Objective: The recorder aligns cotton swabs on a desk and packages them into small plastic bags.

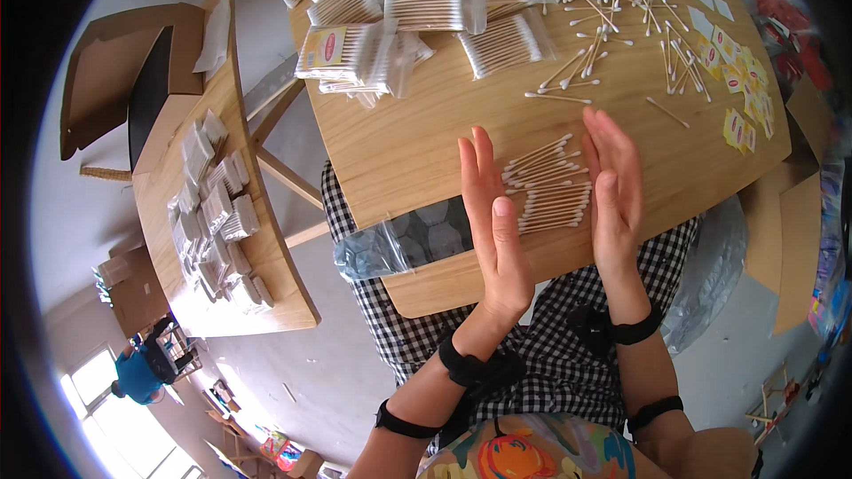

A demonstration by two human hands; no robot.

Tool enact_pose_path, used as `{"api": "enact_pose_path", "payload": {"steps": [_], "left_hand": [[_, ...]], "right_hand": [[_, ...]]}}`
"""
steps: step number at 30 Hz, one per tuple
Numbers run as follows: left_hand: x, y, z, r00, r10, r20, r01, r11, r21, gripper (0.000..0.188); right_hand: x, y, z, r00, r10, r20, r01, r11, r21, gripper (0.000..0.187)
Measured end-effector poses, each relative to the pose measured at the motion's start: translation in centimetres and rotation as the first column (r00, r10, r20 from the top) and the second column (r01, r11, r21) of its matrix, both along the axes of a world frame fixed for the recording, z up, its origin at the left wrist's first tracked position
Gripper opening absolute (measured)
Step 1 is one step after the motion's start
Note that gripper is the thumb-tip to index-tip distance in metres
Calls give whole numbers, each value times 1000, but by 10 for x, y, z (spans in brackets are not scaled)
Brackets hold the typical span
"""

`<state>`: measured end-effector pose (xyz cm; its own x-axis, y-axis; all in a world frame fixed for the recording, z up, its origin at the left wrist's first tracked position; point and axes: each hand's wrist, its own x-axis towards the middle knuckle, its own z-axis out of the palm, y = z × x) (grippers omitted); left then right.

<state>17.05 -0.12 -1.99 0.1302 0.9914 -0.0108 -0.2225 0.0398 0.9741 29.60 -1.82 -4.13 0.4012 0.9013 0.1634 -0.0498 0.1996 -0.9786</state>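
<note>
Right of the frame's centre, a loose row of cotton swabs [557,207] is flanked on the table [399,155] by the left hand [499,235] and right hand [618,200], held apart, sticks aligned crosswise, both palms similarly near.

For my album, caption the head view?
Left-hand fingers and right-hand fingers flank lined-up cotton swabs on a wooden table, bagged swabs beyond.

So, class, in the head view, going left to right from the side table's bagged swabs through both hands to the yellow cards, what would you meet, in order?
Bagged swabs → left hand → swabs between the hands → right hand → yellow cards.
</note>
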Motion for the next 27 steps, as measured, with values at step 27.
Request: {"api": "enact_pose_path", "payload": {"steps": [27], "left_hand": [[-5,23,-3,996,-14,89,19,999,-49,82]], "right_hand": [[-1,3,0,1000,-25,-11,25,998,-54,80]]}}
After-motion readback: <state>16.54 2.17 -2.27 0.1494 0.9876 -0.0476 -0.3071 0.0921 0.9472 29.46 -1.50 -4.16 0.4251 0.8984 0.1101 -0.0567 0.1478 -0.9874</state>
